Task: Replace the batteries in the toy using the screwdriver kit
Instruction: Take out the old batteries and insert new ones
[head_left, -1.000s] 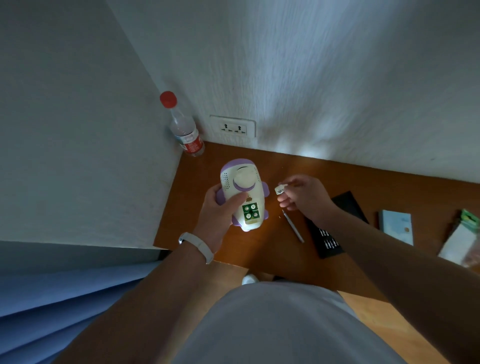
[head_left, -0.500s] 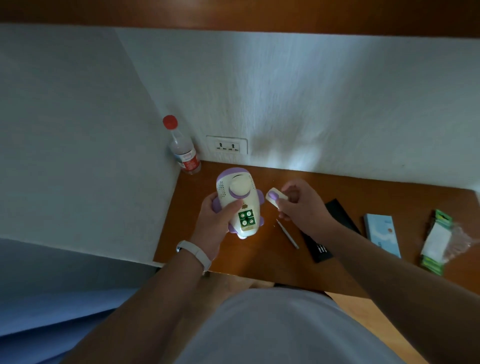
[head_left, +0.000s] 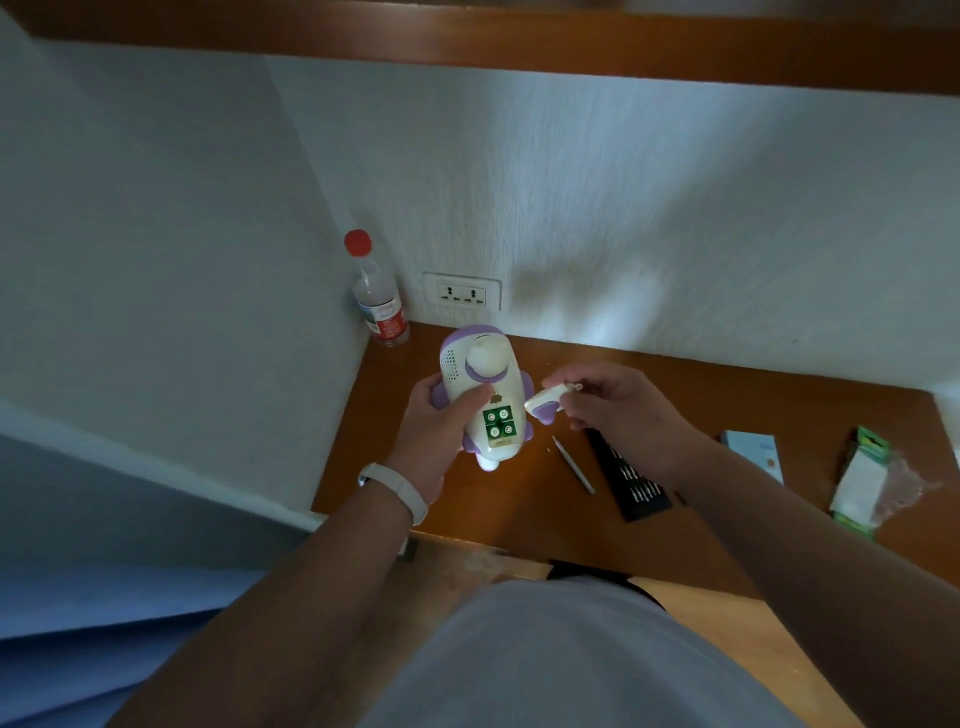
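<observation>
My left hand (head_left: 434, 434) grips a white and purple toy (head_left: 485, 395) above the wooden desk (head_left: 519, 499), its underside turned to me. The open battery bay shows several green battery ends (head_left: 498, 422). My right hand (head_left: 618, 410) pinches the small white and purple battery cover (head_left: 546, 404) just right of the toy, close to the bay. A thin screwdriver (head_left: 572, 464) lies on the desk below my right hand. The black screwdriver kit tray (head_left: 636, 486) lies beside it, partly hidden by my right wrist.
A water bottle (head_left: 375, 296) with a red cap stands in the desk's back left corner beside a wall socket (head_left: 462, 292). A light blue box (head_left: 756, 452) and a green and white battery pack (head_left: 857, 480) lie at the right.
My right hand has turned the battery cover and brought it closer to the toy's open bay. The camera tilted up, so everything sits lower in view.
</observation>
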